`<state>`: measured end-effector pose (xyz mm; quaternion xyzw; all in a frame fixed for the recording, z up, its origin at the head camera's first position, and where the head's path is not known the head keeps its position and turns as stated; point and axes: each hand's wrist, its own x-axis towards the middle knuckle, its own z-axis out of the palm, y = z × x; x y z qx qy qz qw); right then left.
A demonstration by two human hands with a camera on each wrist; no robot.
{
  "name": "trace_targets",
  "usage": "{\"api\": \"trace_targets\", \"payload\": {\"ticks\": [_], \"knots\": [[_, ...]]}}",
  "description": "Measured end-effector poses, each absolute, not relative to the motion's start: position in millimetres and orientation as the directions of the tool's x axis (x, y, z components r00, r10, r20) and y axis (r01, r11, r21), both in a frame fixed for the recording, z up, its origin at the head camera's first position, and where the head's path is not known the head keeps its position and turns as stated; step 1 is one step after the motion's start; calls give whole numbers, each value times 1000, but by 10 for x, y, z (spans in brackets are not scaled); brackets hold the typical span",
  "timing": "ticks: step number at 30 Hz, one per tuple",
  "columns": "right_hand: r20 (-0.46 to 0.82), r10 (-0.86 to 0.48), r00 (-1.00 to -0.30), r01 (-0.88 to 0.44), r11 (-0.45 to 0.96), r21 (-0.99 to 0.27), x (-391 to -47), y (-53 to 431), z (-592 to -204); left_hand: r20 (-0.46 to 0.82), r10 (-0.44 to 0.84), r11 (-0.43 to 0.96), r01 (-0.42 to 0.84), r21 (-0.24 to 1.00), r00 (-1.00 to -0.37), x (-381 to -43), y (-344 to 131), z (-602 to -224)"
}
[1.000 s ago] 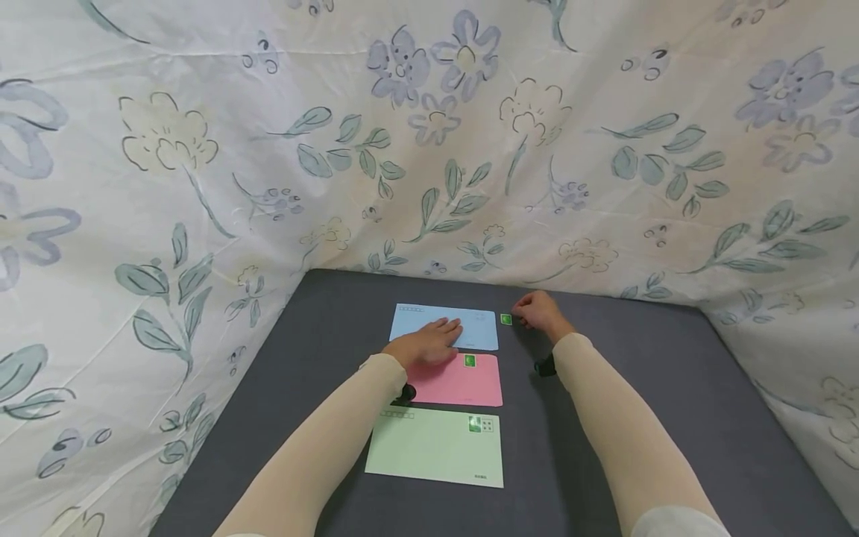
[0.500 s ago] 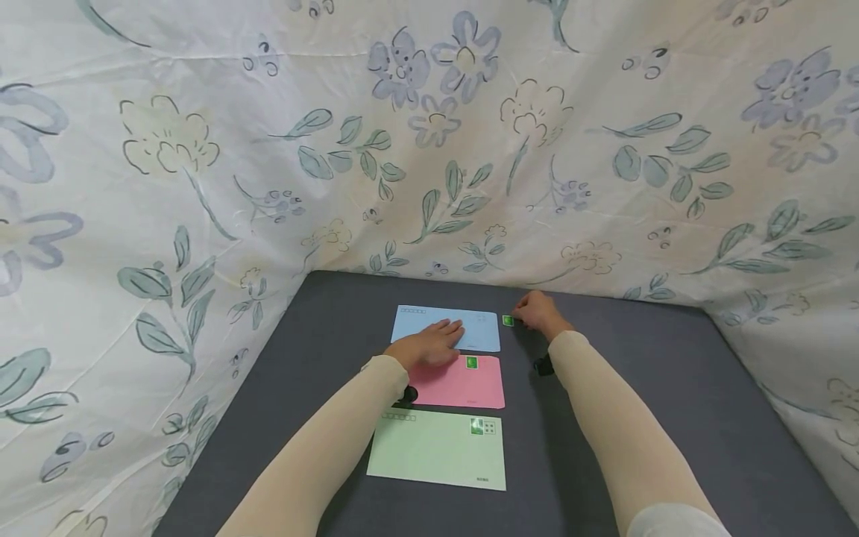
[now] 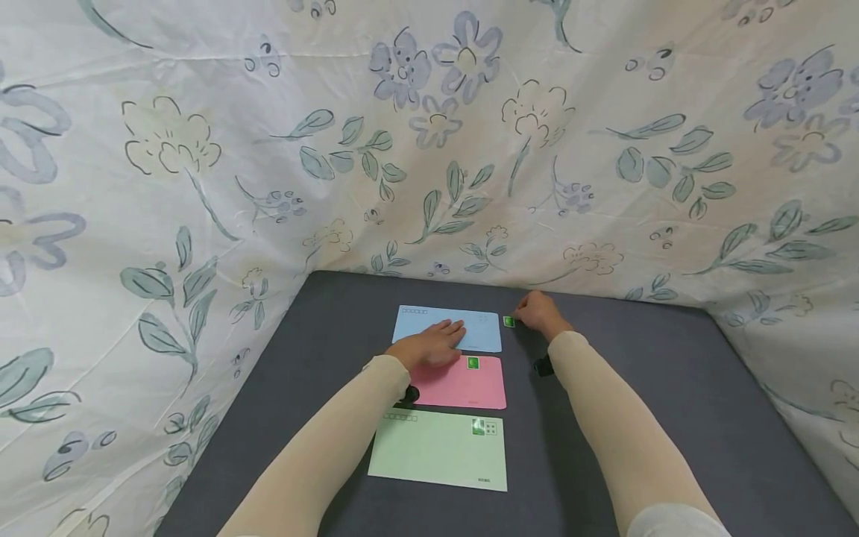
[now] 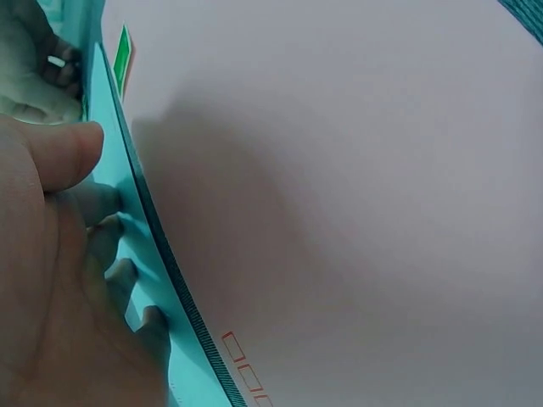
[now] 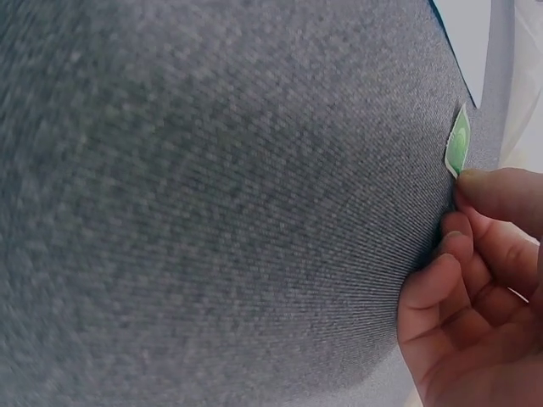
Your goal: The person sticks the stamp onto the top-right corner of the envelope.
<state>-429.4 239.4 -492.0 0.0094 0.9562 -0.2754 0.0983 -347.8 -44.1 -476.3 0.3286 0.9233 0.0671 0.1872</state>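
Note:
My left hand point(image 3: 432, 346) rests with straight fingers on the blue envelope point(image 3: 482, 337), its palm side over the upper part of the pink envelope point(image 3: 463, 388). Just right of the blue envelope, my right hand point(image 3: 539, 313) pinches a small green stamp point(image 3: 508, 321) at its edge. In the right wrist view, thumb and finger hold a corner of that stamp point(image 5: 458, 144), close to the dark cloth. A similar green stamp lies on the pink envelope's upper right, and another is on the green envelope point(image 3: 436, 456) in front.
The three envelopes lie in a column on a dark grey cloth-covered table point(image 3: 644, 403). A floral curtain point(image 3: 416, 186) hangs behind it and along both sides. A dark band with a device point(image 3: 543, 365) sits at my right wrist.
Both hands keep nearly the same place, and the stamp stays in the right hand's pinch beside the blue envelope. The whole view has shifted very slightly.

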Motion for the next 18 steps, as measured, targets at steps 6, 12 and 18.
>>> {"api": "trace_targets", "payload": {"ticks": [6,12,18], "knots": [[-186,-67,-980,35,866,-499,-4294,2391,-4929,-302,625,781,570,255,-720,-3487,-444,-4782],[-183,-110,-977,-5,869,-494,-4286,2417,-4915,-297,634,774,581,253,-714,-3514,-454,-4816],[-172,-144,-974,-32,847,-530,-4301,2446,-4903,-292,638,770,586,251,-713,-3520,-464,-4831]]}}
